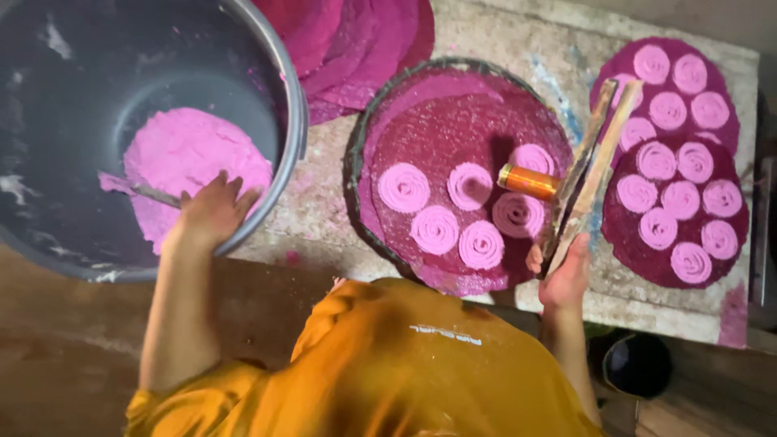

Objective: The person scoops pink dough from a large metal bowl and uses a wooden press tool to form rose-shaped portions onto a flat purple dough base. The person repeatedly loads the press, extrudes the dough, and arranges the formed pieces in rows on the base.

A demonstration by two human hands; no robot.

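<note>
My left hand reaches over the rim of a large grey bucket, its fingers spread at the edge of a lump of pink dough. A metal spoon handle lies in the dough just beside the fingers. My right hand grips the wooden handles of a press. The press's orange metal cylinder points over a round woven tray. That tray has a dark red mat with several pink dough spirals on it.
Two more dark red round mats filled with pink spirals lie at the right on the stained stone slab. A stack of bare magenta mats sits at the top. A dark bowl stands on the floor at lower right.
</note>
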